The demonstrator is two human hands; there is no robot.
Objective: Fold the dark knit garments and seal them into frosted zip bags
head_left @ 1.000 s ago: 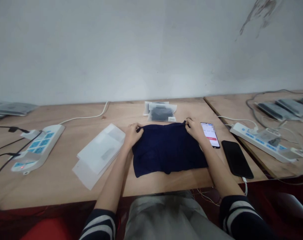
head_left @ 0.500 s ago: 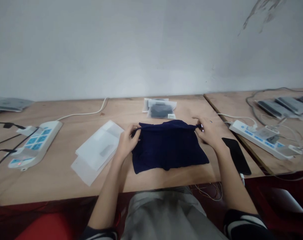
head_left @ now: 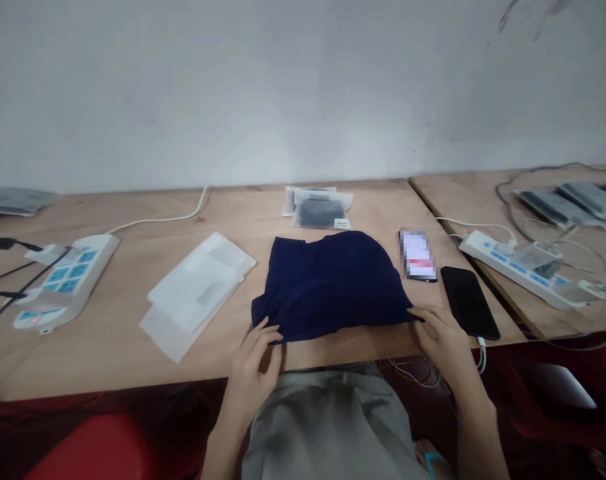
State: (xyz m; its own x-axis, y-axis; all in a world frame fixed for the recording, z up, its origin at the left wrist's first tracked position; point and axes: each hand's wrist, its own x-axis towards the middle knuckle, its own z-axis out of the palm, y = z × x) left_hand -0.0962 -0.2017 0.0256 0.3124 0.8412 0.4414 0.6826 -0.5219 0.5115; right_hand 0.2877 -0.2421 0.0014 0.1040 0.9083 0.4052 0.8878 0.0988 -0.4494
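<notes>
Head view: navy garment [head_left: 333,287] spread flat near the front edge of the wooden table [head_left: 123,347], long axis running left to right, straight hem toward the wall, wider ruffled edge toward the body. Left hand [head_left: 255,357] at the near left corner, fingertips touching the cloth, fingers loosely spread and not clamped. Right hand [head_left: 440,337] at the near right corner, fingers resting at the fabric edge; pinched or merely touching, cannot tell. Stack of clear bags [head_left: 197,293] just left of the garment. Packed dark garments in bags [head_left: 319,210] behind it, toward the wall. Lit phone [head_left: 417,255] and dark phone [head_left: 469,301] to the right, side by side. White power strip [head_left: 65,280] far left, another power strip [head_left: 525,267] on the adjoining table to the right. Plain pale wall [head_left: 283,87] behind. Grey lap [head_left: 333,427] below the table edge.
</notes>
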